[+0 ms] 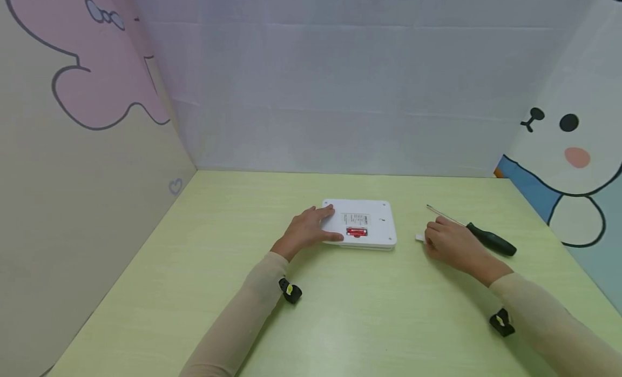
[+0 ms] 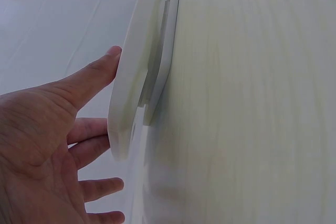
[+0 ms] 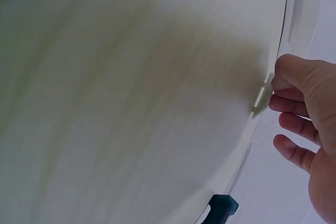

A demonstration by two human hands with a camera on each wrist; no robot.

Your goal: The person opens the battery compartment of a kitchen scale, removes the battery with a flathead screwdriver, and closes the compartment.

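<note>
Bench (image 1: pixel 340 323): pale green. White device (image 1: pixel 362 224): long axis left to right, my left fingers (image 1: pixel 323 211) spread wide on its left end. Small white piece (image 1: pixel 420 237): pinched in my right fingers (image 1: pixel 431 234), well right of the red battery bay (image 1: pixel 357 232). Hand nearer the bay: left.

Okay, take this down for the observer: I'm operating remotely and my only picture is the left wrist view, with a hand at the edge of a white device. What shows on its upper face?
Observer: A red battery, maybe more than one, shows uncovered in the white device.
Operator: Where's the right hand?
Observer: The right hand is to the right of the device, pinching a small white piece.
Operator: Any tool nearby?
Observer: Yes, a dark-green-handled screwdriver lies just beyond the right hand.
</note>
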